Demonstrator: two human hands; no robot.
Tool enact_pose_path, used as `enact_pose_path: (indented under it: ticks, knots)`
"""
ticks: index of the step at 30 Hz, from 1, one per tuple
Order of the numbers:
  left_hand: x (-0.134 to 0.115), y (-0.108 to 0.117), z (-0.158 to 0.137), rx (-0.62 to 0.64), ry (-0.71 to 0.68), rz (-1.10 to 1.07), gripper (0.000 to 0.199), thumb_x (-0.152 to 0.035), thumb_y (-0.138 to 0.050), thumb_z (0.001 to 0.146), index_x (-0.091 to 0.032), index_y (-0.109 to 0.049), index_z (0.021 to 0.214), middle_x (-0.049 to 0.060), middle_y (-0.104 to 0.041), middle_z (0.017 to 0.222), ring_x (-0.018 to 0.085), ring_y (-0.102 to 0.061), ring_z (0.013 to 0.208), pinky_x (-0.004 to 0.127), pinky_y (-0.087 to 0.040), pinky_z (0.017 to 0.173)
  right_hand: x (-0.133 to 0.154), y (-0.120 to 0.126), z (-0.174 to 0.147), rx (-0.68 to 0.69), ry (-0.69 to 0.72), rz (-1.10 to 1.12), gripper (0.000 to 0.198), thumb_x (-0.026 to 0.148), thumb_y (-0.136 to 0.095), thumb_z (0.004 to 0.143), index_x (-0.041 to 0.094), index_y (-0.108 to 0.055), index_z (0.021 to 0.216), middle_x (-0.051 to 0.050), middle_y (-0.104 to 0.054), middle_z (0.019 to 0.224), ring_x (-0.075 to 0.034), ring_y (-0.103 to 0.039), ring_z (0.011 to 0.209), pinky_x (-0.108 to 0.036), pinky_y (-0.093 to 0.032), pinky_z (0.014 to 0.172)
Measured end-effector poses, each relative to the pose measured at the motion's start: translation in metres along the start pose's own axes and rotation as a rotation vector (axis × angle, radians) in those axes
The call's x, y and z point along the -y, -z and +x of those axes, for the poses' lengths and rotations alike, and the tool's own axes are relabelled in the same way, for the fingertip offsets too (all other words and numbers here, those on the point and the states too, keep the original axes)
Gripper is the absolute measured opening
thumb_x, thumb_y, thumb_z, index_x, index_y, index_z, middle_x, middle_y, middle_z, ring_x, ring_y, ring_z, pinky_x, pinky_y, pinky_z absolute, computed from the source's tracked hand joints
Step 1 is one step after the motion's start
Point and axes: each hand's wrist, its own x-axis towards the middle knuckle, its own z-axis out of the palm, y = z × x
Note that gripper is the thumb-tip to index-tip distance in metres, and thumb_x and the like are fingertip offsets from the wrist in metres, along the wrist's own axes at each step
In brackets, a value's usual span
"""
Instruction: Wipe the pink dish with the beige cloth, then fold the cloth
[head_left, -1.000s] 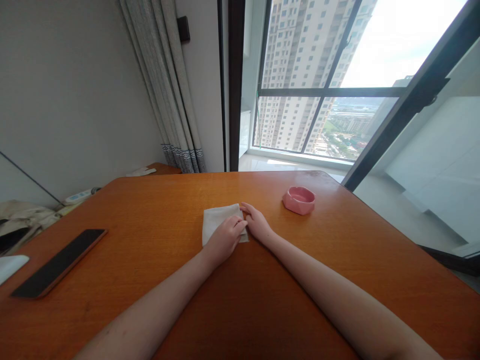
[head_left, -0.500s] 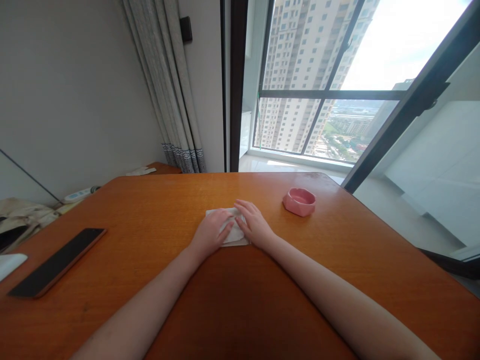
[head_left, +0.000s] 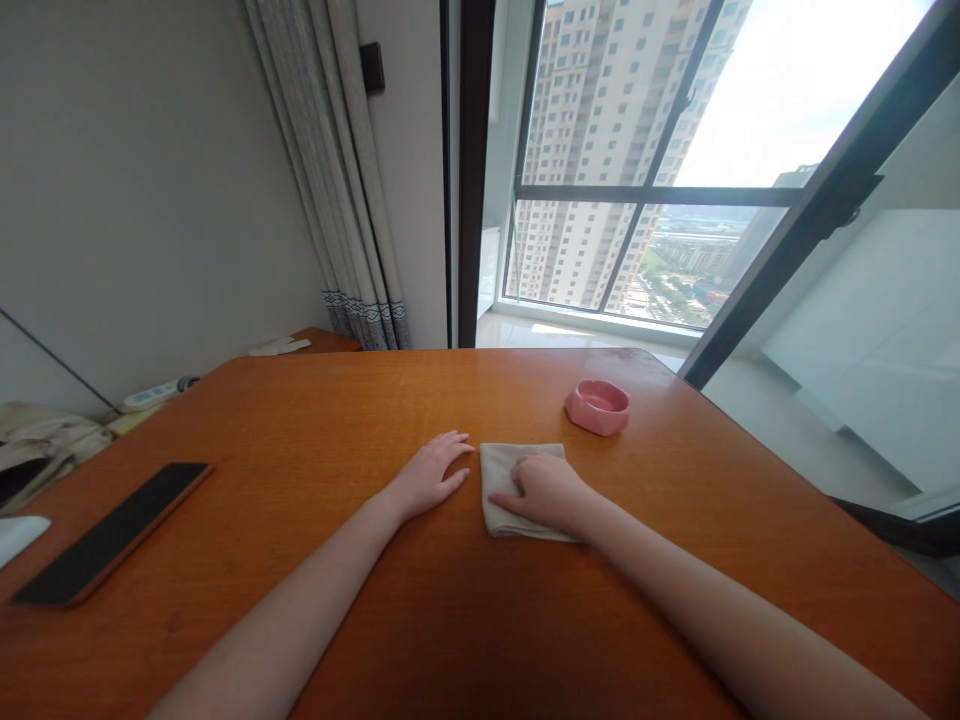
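A folded pale grey cloth [head_left: 498, 465] lies flat on the wooden table, right of the middle. On top of it presses my right hand [head_left: 551, 490], its fingers curled into the fabric and its thumb stretched toward the left edge. My left hand [head_left: 426, 480] rests on the bare wood just left of the cloth, apart from it. Its fingers are spread and hold nothing. Beyond my right hand stands a pink faceted bowl [head_left: 598, 408], which neither hand touches.
The brown table [head_left: 315, 420] reaches toward a large window [head_left: 652, 195]. At its left side lies a dark phone [head_left: 112, 535], with a white object [head_left: 21, 538] partly cut off beside it. A grey curtain [head_left: 330, 170] hangs behind the far left corner.
The cloth has shifted right and nearer to me, with my right hand on it. My left hand, over the cloth before, now lies on the table. The view has tilted slightly.
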Motion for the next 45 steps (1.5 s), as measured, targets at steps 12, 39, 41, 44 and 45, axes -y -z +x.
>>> enact_pose_path:
  ticks: [12, 39, 41, 44, 45]
  knots:
    - [0.001, 0.002, -0.003, 0.035, 0.046, 0.056, 0.039, -0.037, -0.044, 0.087, -0.024, -0.050, 0.123, 0.006, -0.041, 0.141, 0.023, -0.030, 0.134, 0.042, -0.023, 0.111, -0.157, 0.002, -0.085, 0.111, -0.171, 0.274, 0.046, 0.053, -0.054, 0.072, 0.021, -0.029, 0.050, 0.000, -0.046, 0.069, -0.013, -0.046, 0.060, -0.028, -0.035, 0.058]
    - [-0.043, -0.014, 0.000, 0.157, -0.110, -0.020, 0.022, -0.014, -0.052, 0.068, -0.015, -0.068, 0.084, 0.008, -0.069, 0.093, 0.023, -0.062, 0.088, 0.029, -0.047, 0.075, 0.038, -0.035, 0.031, -0.270, 0.316, 0.841, 0.059, 0.003, -0.043, 0.058, 0.019, -0.061, 0.111, -0.006, -0.063, 0.112, -0.021, -0.056, 0.106, -0.036, -0.041, 0.097]
    - [-0.044, -0.012, 0.000, 0.156, -0.113, -0.026, 0.021, -0.014, -0.052, 0.068, -0.016, -0.068, 0.082, 0.008, -0.069, 0.092, 0.023, -0.062, 0.088, 0.030, -0.047, 0.074, 0.039, -0.036, 0.032, -0.271, 0.317, 0.838, 0.059, 0.003, -0.043, 0.057, 0.019, -0.061, 0.111, -0.006, -0.064, 0.112, -0.021, -0.056, 0.106, -0.037, -0.041, 0.097]
    - [-0.044, -0.011, -0.001, 0.150, -0.119, -0.028, 0.021, -0.014, -0.052, 0.068, -0.015, -0.068, 0.082, 0.009, -0.069, 0.092, 0.023, -0.062, 0.088, 0.030, -0.047, 0.074, 0.039, -0.036, 0.033, -0.268, 0.321, 0.837, 0.060, 0.003, -0.043, 0.057, 0.019, -0.061, 0.112, -0.007, -0.063, 0.112, -0.021, -0.056, 0.106, -0.037, -0.041, 0.097]
    - [-0.044, -0.011, -0.001, 0.146, -0.120, -0.029, 0.021, -0.014, -0.052, 0.068, -0.015, -0.068, 0.082, 0.009, -0.069, 0.092, 0.023, -0.062, 0.088, 0.030, -0.047, 0.074, 0.039, -0.035, 0.032, -0.266, 0.318, 0.836, 0.060, 0.003, -0.043, 0.057, 0.019, -0.061, 0.112, -0.007, -0.063, 0.112, -0.021, -0.056, 0.106, -0.038, -0.041, 0.097]
